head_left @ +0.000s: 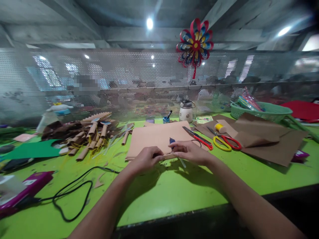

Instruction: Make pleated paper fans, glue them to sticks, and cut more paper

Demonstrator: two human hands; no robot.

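Note:
My left hand [149,157] is closed on the near edge of a narrow rolled or folded piece of brown paper [167,156], thumb along it. The fingers of my right hand [191,152] pinch the same paper at its right end. A dark blue pointed object [171,141], perhaps a glue gun, shows at the right fingertips; I cannot tell whether that hand also grips it. Below the right hand a clear stick [183,163] pokes out. Just behind both hands lies a stack of light brown paper sheets [154,134].
Right of the stack lie a red-handled cutter [203,141], scissors [225,142], yellow thread [220,128] and dark brown paper [271,142]. Brown paper tubes [92,141] are heaped left. A black cord [72,196] loops over the green table [154,202]. A jug [186,112] stands behind.

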